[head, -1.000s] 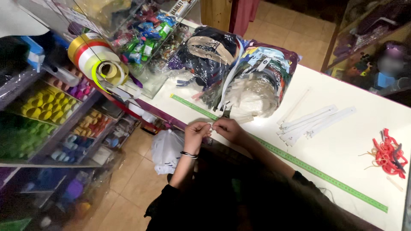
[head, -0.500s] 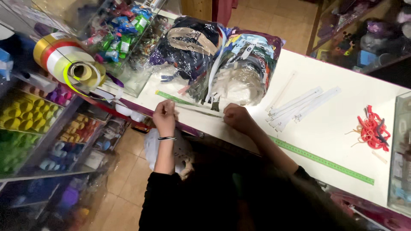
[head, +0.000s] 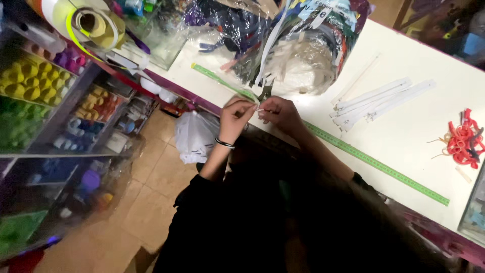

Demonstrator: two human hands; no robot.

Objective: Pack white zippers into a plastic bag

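At the near edge of a white counter (head: 404, 65), a person's two hands meet over a green measuring tape (head: 376, 163) that runs along the counter's front rim. Left hand (head: 236, 116) and right hand (head: 279, 112) are drawn close together, fingertips almost touching, each pinching narrowly on a small pale zipper end (head: 259, 108) held between them; the piece is too small to make out in detail. A dark bangle (head: 225, 144) circles the left wrist, and dark sleeves cover both forearms lower down.

Just beyond the hands, a clear plastic bag (head: 308, 60) bulges with bundled zippers, white ones to the right and dark and coloured ones to the left, with a few loose strips hanging out toward the fingers. Farther right on the counter lies a fan of white zippers (head: 376, 98), well apart from the hands, and near the right edge sits a small heap of red pieces (head: 464, 144).

On the far left, a roll of yellow ribbon (head: 93, 23) rests above a shelf (head: 76, 106) stocked with spools of thread (head: 22, 83) in yellow, green, purple and orange. Below the counter, on the tan tiled floor (head: 146, 197), a white plastic bag (head: 194, 136) slumps just left of the person's left arm.
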